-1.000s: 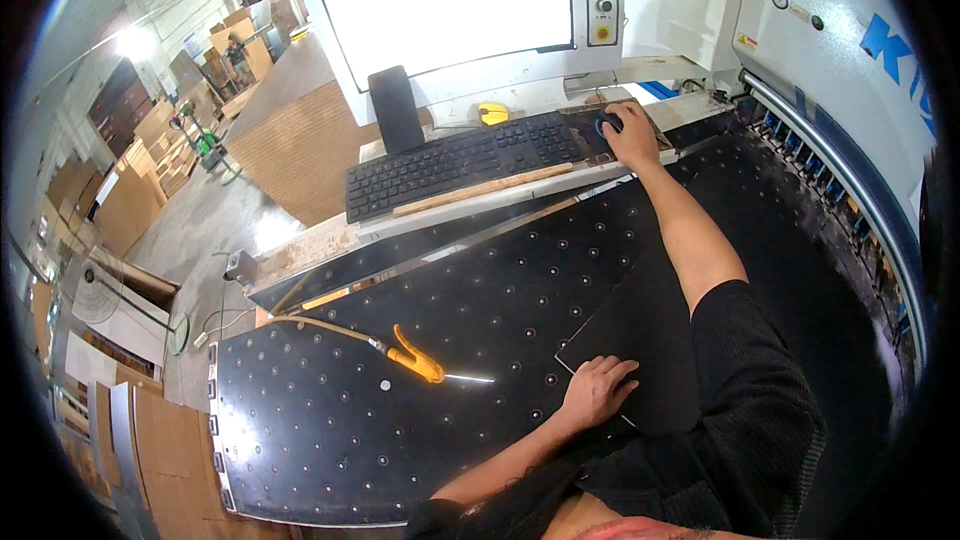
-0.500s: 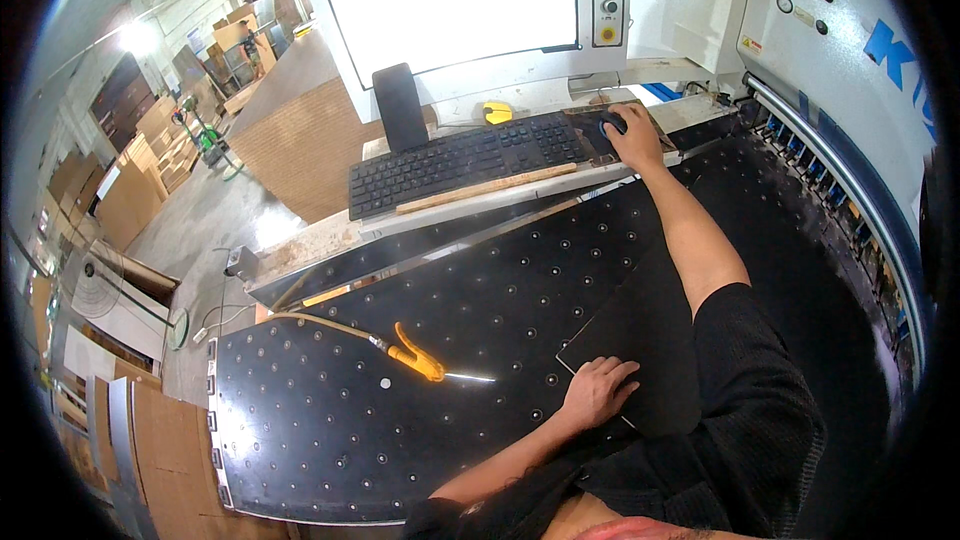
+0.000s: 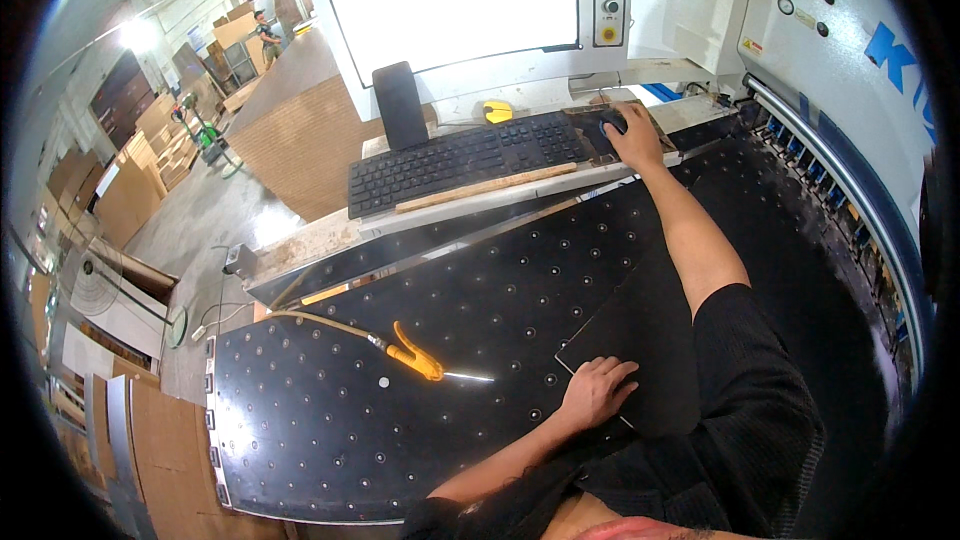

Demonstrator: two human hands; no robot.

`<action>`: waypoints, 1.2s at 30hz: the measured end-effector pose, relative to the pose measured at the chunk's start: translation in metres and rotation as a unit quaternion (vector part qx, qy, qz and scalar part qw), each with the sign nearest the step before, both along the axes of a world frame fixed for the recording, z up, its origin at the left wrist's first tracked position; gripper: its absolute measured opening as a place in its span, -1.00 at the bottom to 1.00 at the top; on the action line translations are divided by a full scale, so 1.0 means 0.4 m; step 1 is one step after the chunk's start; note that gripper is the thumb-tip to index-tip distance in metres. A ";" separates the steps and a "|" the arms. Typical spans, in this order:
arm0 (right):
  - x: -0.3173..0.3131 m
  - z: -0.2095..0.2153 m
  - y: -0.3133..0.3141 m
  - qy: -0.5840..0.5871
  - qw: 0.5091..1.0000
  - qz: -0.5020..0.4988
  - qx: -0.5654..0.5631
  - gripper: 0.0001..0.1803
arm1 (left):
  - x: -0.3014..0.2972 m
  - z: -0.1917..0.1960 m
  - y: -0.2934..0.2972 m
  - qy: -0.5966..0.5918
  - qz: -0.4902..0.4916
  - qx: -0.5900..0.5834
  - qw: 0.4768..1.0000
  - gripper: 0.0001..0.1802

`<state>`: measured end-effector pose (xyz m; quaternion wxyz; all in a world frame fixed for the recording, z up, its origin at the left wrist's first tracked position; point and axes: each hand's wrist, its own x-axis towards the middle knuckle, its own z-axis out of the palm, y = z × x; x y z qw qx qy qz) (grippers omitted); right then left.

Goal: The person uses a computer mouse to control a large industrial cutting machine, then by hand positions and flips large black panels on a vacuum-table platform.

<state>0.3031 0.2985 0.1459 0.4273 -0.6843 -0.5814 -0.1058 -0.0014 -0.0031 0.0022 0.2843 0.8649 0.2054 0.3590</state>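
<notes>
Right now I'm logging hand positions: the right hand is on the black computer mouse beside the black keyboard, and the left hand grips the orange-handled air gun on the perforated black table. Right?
Not quite. The head view shows the left hand flat on a thin black sheet; the orange-handled air gun lies untouched to its left. The rest holds.

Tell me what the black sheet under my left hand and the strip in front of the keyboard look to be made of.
Black sheet: thin, matte, with a crisp straight edge, likely plastic or rubber; hard to tell. Strip: pale tan with a dull grainy look, probably bare wood. The left hand rests flat on the sheet.
</notes>
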 end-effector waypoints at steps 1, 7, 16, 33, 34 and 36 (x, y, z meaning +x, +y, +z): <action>-0.005 0.001 0.001 -0.002 1.000 -0.003 -0.005 -0.48 | -0.001 0.001 0.001 -0.001 0.001 0.000 1.000 -0.60; 0.003 -0.004 -0.011 -0.112 0.990 -0.058 0.063 -0.45 | 0.004 -0.002 0.000 0.012 -0.005 -0.009 1.000 -0.60; -0.138 0.094 -0.014 -0.072 0.982 0.171 0.042 -0.65 | 0.001 0.003 0.002 0.003 0.007 -0.003 1.000 -0.62; -0.262 0.115 -0.015 -0.161 0.951 0.263 -0.032 -0.79 | -0.003 0.006 0.005 0.010 0.001 -0.006 1.000 -0.61; -0.264 0.112 -0.012 -0.164 0.950 0.262 -0.042 -0.79 | -0.002 0.004 0.004 0.001 0.003 -0.002 1.000 -0.61; -0.253 0.109 0.001 -0.155 0.963 0.221 -0.012 -0.79 | -0.002 0.004 0.002 0.001 0.001 -0.006 1.000 -0.61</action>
